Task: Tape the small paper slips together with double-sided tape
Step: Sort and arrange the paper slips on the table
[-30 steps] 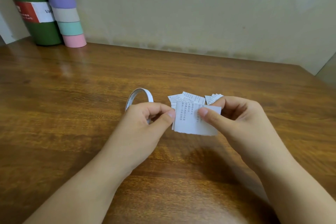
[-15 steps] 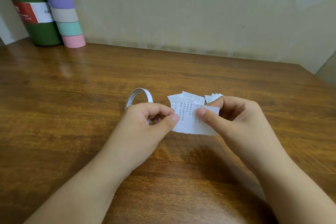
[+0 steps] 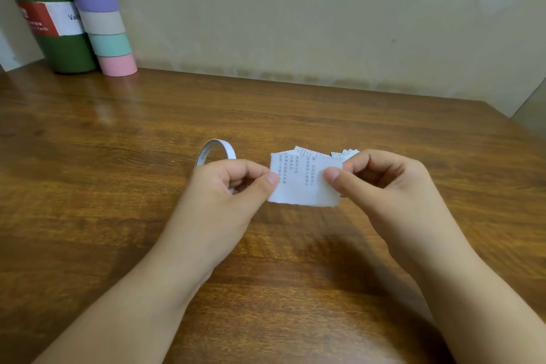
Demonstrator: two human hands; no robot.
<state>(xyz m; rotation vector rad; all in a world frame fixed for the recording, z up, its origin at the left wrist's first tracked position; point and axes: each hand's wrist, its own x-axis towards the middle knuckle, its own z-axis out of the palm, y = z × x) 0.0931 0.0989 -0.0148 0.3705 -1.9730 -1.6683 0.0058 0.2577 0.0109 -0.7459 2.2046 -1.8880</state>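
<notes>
Left hand (image 3: 227, 186): thumb and curled fingers pinch the left edge of the paper slip (image 3: 304, 180).
Right hand (image 3: 381, 183): thumb and fingers pinch the slip's right edge — the printed side faces up.
Paper slip: held between both hands, just above the table (image 3: 118, 216).
More slips (image 3: 342, 154): fanned behind the held one, partly hidden.
Tape roll (image 3: 217, 149): a thin white ring behind the left hand — its lower part is covered.
Far left corner: green bottle (image 3: 44, 15), striped tube (image 3: 103, 18).

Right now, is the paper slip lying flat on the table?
No, the paper slip is pinched at its side edges by the left hand and right hand, held above the table.
</notes>
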